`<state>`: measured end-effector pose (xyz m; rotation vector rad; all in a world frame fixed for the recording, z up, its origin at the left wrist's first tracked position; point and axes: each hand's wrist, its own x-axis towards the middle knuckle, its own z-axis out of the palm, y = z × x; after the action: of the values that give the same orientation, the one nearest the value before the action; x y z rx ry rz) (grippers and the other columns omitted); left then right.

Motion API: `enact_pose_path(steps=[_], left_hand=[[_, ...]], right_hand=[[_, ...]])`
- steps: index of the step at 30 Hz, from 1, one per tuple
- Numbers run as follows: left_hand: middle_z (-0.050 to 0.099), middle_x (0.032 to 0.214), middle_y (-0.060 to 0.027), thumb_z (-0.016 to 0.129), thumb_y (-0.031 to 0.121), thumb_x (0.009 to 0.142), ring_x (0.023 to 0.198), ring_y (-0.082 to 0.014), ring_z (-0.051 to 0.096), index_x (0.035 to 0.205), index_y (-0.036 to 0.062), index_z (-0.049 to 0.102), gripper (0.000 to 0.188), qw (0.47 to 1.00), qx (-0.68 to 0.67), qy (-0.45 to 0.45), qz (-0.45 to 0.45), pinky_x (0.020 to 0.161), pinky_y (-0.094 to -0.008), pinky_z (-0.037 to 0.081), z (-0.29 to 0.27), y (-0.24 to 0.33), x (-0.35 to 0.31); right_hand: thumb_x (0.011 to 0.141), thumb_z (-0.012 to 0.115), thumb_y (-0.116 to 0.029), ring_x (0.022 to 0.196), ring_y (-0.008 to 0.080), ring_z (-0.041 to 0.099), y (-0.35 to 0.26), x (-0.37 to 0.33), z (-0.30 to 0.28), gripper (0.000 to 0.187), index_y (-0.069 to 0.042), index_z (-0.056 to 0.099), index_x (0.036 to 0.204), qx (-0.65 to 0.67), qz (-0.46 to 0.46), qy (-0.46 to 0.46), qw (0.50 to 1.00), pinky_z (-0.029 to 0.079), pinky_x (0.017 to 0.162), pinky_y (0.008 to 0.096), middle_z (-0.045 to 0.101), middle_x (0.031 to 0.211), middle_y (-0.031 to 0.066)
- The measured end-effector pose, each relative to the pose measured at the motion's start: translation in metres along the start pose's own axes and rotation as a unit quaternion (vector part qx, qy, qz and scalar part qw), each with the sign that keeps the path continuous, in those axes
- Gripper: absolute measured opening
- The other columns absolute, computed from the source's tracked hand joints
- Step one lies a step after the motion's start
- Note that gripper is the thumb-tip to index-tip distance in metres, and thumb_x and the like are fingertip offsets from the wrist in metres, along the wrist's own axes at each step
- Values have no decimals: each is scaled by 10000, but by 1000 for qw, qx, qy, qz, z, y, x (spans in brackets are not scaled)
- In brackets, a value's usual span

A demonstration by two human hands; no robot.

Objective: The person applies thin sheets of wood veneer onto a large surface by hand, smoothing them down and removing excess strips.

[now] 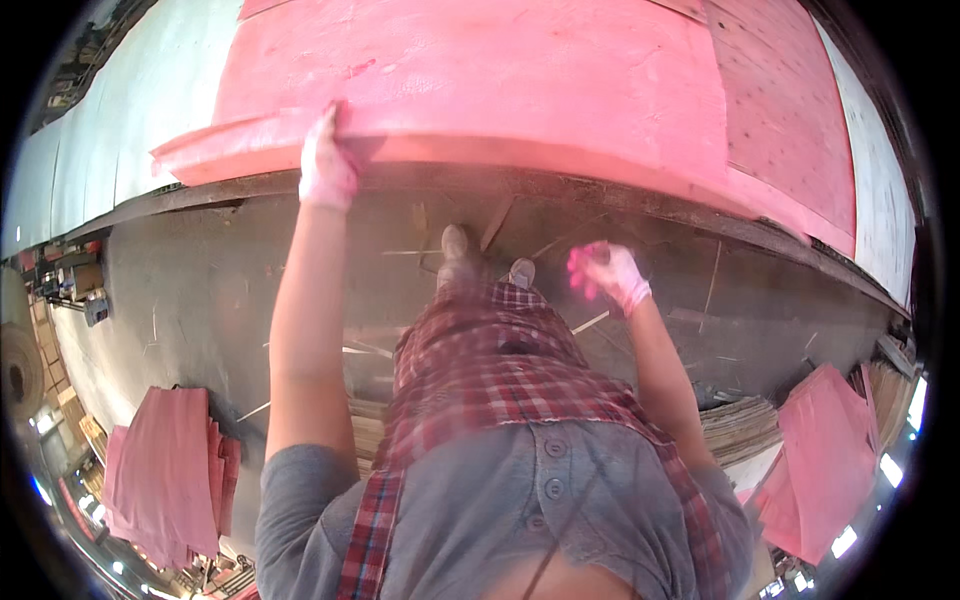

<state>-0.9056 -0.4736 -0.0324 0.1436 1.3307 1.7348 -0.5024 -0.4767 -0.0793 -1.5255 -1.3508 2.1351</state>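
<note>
A large red-coated thin sheet (480, 90) lies across a long work surface in front of me. My left hand (325, 165), in a pink-stained glove, grips the sheet's near edge, which curls up slightly there. My right hand (608, 272), also in a stained glove, hangs in the air below the surface edge, fingers loosely curled, holding nothing I can see. Another red sheet with small dots (790, 110) lies under the first at the right.
A grey conveyor or table surface (100, 120) runs to the left. Wood slivers litter the concrete floor (200, 300) around my shoes (455, 245). Stacks of red sheets sit at lower left (170, 475) and lower right (825, 460).
</note>
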Motion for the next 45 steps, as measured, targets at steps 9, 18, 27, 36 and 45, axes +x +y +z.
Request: enact_pose_path(steps=[9, 18, 27, 36, 45], left_hand=[[559, 1047, -220, 444, 260, 886, 845, -339, 610, 1189, 87, 398, 352, 978, 130, -55, -150, 672, -384, 527, 59, 15, 110], [556, 1032, -230, 454, 239, 884, 871, -333, 604, 1167, 84, 412, 326, 986, 69, -67, -134, 718, -394, 531, 61, 2, 150], [541, 1049, -247, 449, 236, 889, 887, -360, 595, 1160, 62, 399, 326, 986, 62, -56, -145, 747, -400, 534, 49, -12, 168], [547, 1048, -215, 516, 252, 854, 927, -355, 578, 1195, 100, 380, 397, 988, 45, -22, -145, 768, -442, 512, 40, -37, 175], [556, 1032, -212, 529, 239, 842, 924, -386, 576, 1075, 142, 452, 263, 988, 40, -12, -146, 777, -470, 489, 46, -30, 174]], right_hand=[[758, 646, -363, 446, 152, 536, -112, 103, 37, 396, 21, 568, 813, -74, -29, 4, 997, 409, 397, 267, 591, 637, 110], [753, 572, -299, 438, 177, 541, -101, 182, 70, 310, 5, 592, 699, -203, 51, 73, 975, 420, 432, 298, 584, 566, 117], [807, 516, -300, 409, 142, 495, -110, 197, 73, 315, -7, 590, 716, -222, 85, 42, 970, 404, 415, 298, 561, 542, 75], [825, 467, -379, 551, 184, 596, -100, 225, 60, 400, -8, 617, 823, -354, 49, 45, 933, 481, 512, 326, 600, 622, 117], [870, 481, -250, 764, 182, 590, -117, 89, -111, 302, -7, 529, 1044, 176, -353, 366, 843, 496, 678, 300, 605, 878, 118]])
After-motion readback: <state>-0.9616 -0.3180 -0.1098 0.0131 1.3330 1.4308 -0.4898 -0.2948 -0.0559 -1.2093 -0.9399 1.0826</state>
